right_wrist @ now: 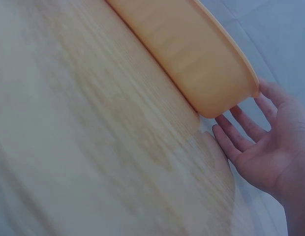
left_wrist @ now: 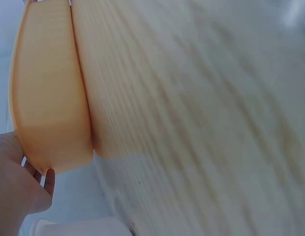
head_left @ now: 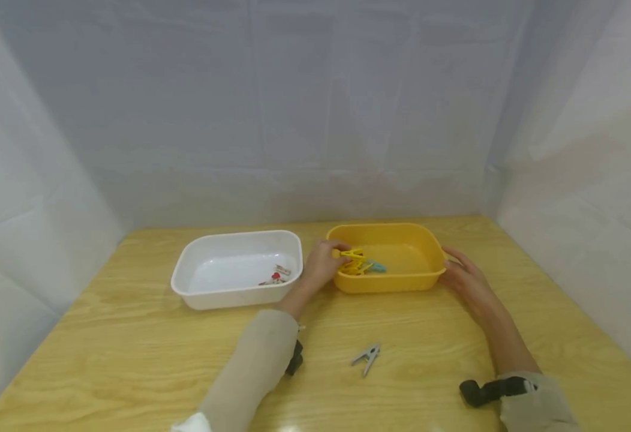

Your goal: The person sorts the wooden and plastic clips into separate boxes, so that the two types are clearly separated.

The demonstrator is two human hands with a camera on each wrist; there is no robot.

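Fingers [head_left: 330, 247] of the left hand [head_left: 321, 264] are pinched on a yellow clothespin [head_left: 352, 255] at the left rim of the yellow tub [head_left: 385, 282], which sits mid-counter [head_left: 132, 360] right of the white tub [head_left: 229, 294]. A firm pinch is best kept while the tub is steadied by the right hand [head_left: 466, 279], whose straight, spread fingers rest against its right wall

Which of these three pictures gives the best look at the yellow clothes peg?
The head view. There the yellow peg shows at the yellow tub's left rim, pinched by the left hand. Both wrist views show only the tub's outer wall and the table; the peg is hidden in them.
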